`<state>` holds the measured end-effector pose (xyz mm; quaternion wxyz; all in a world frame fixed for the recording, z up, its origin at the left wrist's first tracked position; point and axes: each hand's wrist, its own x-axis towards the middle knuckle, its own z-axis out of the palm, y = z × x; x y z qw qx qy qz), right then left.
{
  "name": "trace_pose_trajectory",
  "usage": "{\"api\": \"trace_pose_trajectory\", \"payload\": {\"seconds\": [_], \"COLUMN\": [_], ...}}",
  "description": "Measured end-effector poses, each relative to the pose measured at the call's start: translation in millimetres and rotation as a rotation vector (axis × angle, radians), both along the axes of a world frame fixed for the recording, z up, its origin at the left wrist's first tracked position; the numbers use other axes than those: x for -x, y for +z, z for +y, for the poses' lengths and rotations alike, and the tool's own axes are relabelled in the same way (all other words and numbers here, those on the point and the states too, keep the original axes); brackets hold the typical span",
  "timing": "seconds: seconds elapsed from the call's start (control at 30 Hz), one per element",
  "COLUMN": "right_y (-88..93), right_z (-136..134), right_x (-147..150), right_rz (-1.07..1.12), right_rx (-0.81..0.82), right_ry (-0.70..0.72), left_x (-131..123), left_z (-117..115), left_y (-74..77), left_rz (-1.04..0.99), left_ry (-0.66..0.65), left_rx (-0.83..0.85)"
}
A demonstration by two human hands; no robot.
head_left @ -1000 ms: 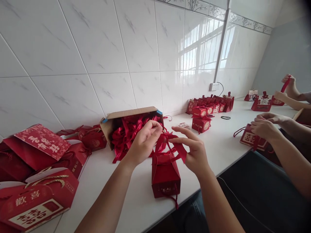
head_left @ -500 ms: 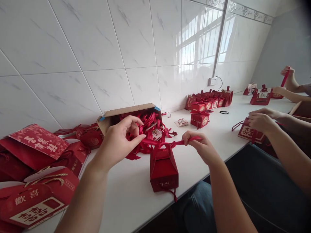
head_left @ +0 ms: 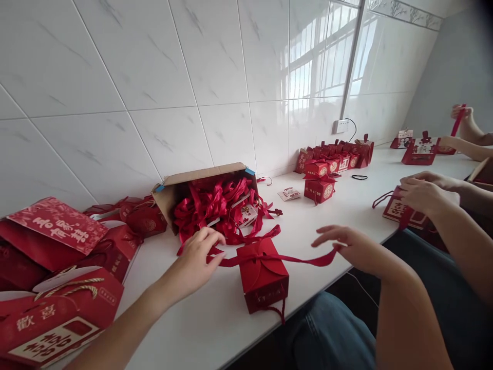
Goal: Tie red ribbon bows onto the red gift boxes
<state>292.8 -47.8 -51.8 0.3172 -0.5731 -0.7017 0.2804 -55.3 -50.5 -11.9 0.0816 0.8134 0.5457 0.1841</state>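
On the white table a small red gift box (head_left: pixel 265 277) stands closed, its curved top flaps folded together. A red ribbon (head_left: pixel 304 260) crosses the top through a knot, its ends running out to both sides. Left of the box, my left hand (head_left: pixel 198 257) is open, thumb and fingers apart beside the ribbon's left end. To the right, my right hand (head_left: pixel 350 246) has its fingers stretched out, the ribbon's right end touching its underside. A dark red cord hangs from the box's front.
A cardboard box (head_left: pixel 204 169) of loose red ribbons (head_left: pixel 215 198) lies behind. Large red gift boxes (head_left: pixel 65 318) are piled at left. Smaller finished boxes (head_left: pixel 335 159) and a card (head_left: pixel 288 193) stand further right. Co-workers' hands (head_left: pixel 427 192) handle other boxes at the right.
Both hands have moved apart and lowered, and the fingers have spread from the ribbon. The ribbon now lies down across the box top, whose flaps have come down flat.
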Motion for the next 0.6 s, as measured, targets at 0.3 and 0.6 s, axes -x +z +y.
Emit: {"api": "trace_pose_trajectory", "payload": {"seconds": [0.3,0.6], "right_y": [4.5,2.2], "right_z": [0.4,4.8], "right_x": [81.7,82.5], "right_rz": [0.245,0.056], "right_rx": [0.089,0.311], "right_ry": [0.248,0.17], "left_x": [-35.1,-33.1], "left_z": [-3.3,4.1], "left_y": [-23.6,-18.2], "left_rz": [-0.407,-0.322], "left_ry": [-0.028,0.102], "left_rx": [0.26,0.335]}}
